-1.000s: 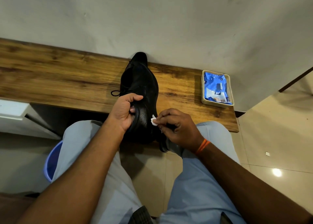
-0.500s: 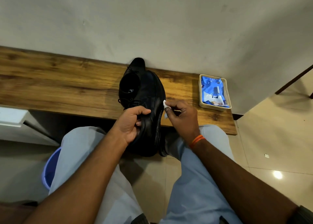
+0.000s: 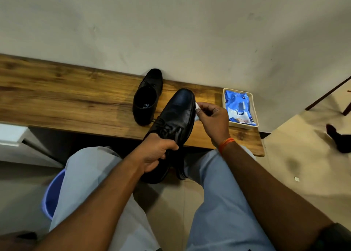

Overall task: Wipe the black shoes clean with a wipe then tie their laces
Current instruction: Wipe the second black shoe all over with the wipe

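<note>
On the wooden bench [image 3: 66,98] against the wall, I see one shoe [image 3: 147,98] standing – the held shoe [image 3: 176,121] just right of it, the tray [image 3: 253,108] of wipes [image 3: 240,108] farther right; a bin [image 3: 50,195] sits below left.

Bare bench [image 3: 57,98] left of second shoe [image 3: 147,98]

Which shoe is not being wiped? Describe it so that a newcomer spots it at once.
Start at the wooden bench along the wall. The resting shoe sits on it, toe towards the wall, left of the held shoe. Unlike that one, which the left hand grips, no hand touches it and its dark opening shows.
</note>
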